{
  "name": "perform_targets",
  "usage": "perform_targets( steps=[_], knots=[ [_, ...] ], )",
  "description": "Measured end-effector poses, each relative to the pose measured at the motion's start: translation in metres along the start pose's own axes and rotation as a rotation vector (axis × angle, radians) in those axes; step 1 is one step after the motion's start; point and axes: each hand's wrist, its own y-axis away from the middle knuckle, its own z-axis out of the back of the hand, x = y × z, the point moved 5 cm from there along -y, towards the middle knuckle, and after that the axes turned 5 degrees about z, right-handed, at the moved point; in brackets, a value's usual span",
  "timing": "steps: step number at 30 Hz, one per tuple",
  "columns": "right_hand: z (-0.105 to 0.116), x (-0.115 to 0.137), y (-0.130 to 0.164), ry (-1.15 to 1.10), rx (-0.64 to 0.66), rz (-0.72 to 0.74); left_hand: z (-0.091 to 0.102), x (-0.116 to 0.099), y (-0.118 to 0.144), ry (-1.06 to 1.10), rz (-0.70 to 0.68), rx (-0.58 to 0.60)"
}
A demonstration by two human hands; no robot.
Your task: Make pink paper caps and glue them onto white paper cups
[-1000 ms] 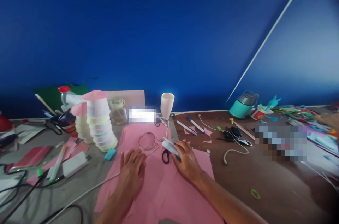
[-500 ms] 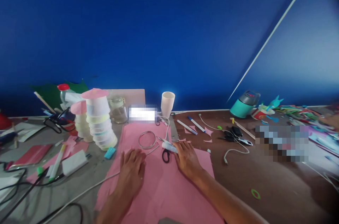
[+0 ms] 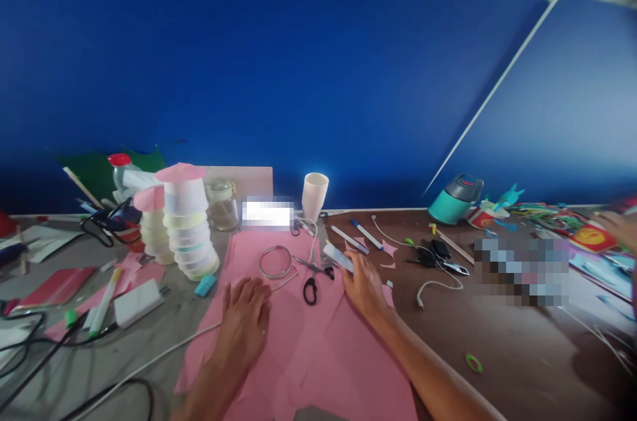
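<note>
My left hand point(image 3: 243, 318) lies flat on a large sheet of pink paper point(image 3: 318, 368), fingers stretched forward. In my right hand point(image 3: 365, 288) is a whitish translucent tube point(image 3: 338, 256), gripped over the paper's right edge and pointing up to the left. Between my hands lie black-handled scissors point(image 3: 310, 291), their blades toward the upper left. A round metal ring point(image 3: 275, 262) rests just beyond my left fingertips, and a white cable runs under that hand.
Stacked paper cups with pink tops point(image 3: 184, 222) and a blue eraser point(image 3: 204, 285) stand left. Behind are a glass jar point(image 3: 221, 205) and a white cup point(image 3: 315, 195). Markers point(image 3: 367, 235), keys point(image 3: 432, 255) and a teal container point(image 3: 455, 200) are right. Another person's hand point(image 3: 620, 230) reaches in far right.
My right hand has lifted the tube off the scissors and moved it slightly up and right, uncovering both handles. My left hand stays flat. At far right, a red cup now shows by the other person's hand.
</note>
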Motion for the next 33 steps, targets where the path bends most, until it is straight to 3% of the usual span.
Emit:
perform_targets(
  steps=[7, 27, 33],
  knots=[
    [-0.006, -0.027, 0.002, 0.009, -0.077, -0.087, -0.001, 0.004, 0.0, -0.03, 0.01, -0.034],
    [-0.018, -0.038, 0.005, -0.017, -0.072, -0.13, -0.004, 0.005, 0.001, -0.016, 0.013, -0.024],
    [-0.009, -0.044, 0.002, 0.021, -0.125, -0.16, 0.004, -0.008, 0.001, 0.079, -0.083, 0.015]
  ],
)
